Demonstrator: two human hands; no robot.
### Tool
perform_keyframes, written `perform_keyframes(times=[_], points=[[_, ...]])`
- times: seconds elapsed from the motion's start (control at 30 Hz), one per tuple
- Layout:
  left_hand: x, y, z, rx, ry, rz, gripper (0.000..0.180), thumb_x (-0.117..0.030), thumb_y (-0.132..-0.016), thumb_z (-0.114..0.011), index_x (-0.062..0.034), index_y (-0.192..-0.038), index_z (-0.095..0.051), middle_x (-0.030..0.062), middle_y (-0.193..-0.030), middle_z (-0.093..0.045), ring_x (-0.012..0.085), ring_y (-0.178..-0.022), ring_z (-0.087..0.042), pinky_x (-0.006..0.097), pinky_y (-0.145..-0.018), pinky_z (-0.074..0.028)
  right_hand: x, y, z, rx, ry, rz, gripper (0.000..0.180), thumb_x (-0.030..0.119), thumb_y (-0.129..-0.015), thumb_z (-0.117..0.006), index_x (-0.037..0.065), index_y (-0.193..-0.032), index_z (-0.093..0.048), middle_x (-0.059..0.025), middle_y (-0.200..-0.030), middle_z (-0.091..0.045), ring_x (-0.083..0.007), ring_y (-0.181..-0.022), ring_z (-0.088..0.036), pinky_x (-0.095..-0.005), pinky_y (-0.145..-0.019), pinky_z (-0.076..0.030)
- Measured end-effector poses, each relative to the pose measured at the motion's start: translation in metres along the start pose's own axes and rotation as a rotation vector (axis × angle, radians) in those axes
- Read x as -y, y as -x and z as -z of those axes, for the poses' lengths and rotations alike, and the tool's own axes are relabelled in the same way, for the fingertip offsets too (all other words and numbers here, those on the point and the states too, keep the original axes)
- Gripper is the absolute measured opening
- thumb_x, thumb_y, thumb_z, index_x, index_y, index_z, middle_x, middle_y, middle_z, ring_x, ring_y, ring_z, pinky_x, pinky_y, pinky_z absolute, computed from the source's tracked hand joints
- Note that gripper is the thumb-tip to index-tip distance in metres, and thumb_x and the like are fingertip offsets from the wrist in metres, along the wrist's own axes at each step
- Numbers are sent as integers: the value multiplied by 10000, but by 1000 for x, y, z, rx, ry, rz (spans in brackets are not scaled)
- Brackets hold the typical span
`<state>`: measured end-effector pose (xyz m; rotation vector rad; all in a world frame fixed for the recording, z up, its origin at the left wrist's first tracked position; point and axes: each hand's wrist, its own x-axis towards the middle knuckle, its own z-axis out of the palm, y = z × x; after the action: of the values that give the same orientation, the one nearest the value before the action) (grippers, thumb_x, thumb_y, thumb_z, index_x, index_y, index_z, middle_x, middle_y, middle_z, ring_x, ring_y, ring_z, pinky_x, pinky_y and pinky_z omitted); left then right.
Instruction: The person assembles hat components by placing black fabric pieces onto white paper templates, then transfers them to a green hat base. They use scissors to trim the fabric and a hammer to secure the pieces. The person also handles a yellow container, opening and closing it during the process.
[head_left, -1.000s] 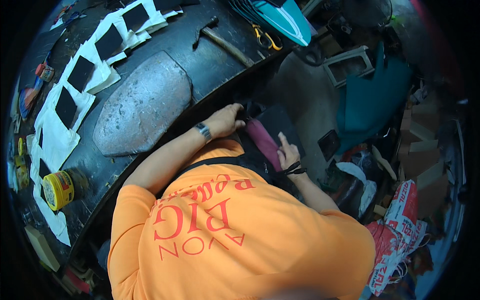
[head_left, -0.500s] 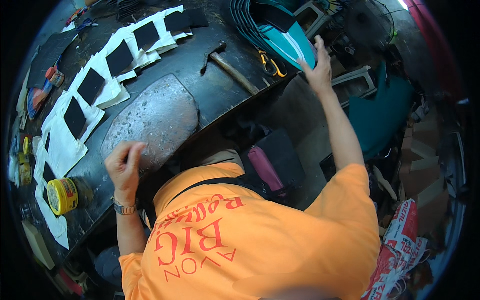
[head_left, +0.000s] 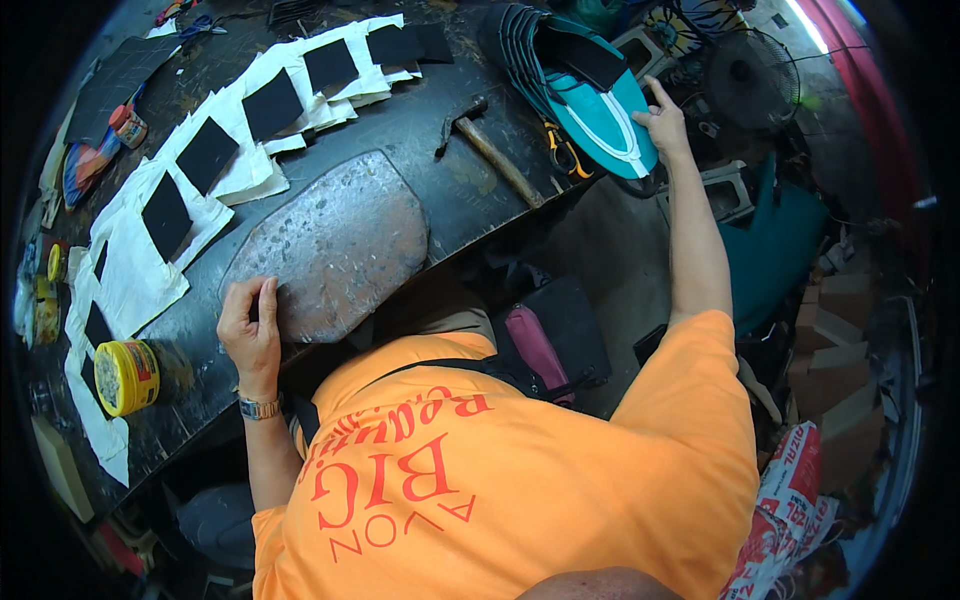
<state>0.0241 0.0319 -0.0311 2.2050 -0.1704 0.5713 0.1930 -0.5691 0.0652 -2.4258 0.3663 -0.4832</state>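
At the far right end of the bench lies a teal, rounded piece (head_left: 605,125) with a white band along it and a black patch. Several dark-edged layers stack beside it on the left. My right hand (head_left: 666,125) is at its right edge, thumb against the rim, index finger stretched away; the other fingers are partly hidden. My left hand (head_left: 250,330) hovers or rests by the near left edge of a grey stone-like slab (head_left: 335,240), loosely curled with the thumb apart. No object shows in it. Whether it touches the slab I cannot tell.
A hammer (head_left: 495,165) and orange-handled scissors (head_left: 565,155) lie near the bench's edge. White sheets (head_left: 140,285) with black squares (head_left: 207,155) run along the left. A yellow tub (head_left: 127,377) stands near them. Beyond the bench are a fan (head_left: 740,75) and teal material (head_left: 770,250).
The teal piece's tip has shifted nearer and shows more. My right hand has moved slightly farther away along its edge. My left thumb has lifted more upright. The whole view has shifted slightly.
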Motion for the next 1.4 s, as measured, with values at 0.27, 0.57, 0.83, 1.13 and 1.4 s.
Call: perform_keyframes(times=[0.27, 0.57, 0.83, 1.13, 1.4], points=[[4, 7, 3, -34, 151, 27, 88, -59, -986, -661, 9, -954, -707, 38, -846, -619, 114, -762, -548, 250, -693, -435, 127, 72, 63, -241, -156, 523, 705, -65, -934, -636, 244, -1546, -473, 68, -828, -534, -19, -729, -439, -171, -725, -417], [6, 15, -3, -258, 377, -26, 740, -643, -1007, -460, -62, -1466, -438, 121, -1391, -519, 243, -1274, -536, 406, -1082, -417, 196, 160, -72, 205, -914, 404, 800, -95, -915, -631, 150, -1604, -308, 56, -880, -513, -45, -804, -463, -200, -795, -449], [6, 26, 17, -237, 474, 66, 600, -380, -977, -659, -65, -1447, -460, 137, -1463, -477, 290, -1381, -461, 435, -1139, -380, 194, 192, -158, 589, -395, 439, 761, 133, -922, -671, 132, -1590, -306, -111, -781, -656, -166, -702, -631, -308, -707, -509], [-23, 6, 46, -56, -157, -337, 428, -92, -734, -879, -118, -1129, -718, 116, -1384, -565, 343, -1339, -514, 462, -1097, -449, 127, 96, -140, 201, 33, 506, 364, 96, -882, -636, 60, -1242, -670, -179, -955, -732, -363, -870, -701, -413, -790, -545], [-21, -17, 50, -33, -194, -375, 384, -37, -778, -836, -134, -1134, -732, 109, -1354, -601, 335, -1358, -502, 465, -1105, -443, 36, 105, -106, -37, 708, 741, 231, 73, -814, -674, 132, -1037, -684, -67, -955, -665, -286, -930, -645, -454, -845, -484]])
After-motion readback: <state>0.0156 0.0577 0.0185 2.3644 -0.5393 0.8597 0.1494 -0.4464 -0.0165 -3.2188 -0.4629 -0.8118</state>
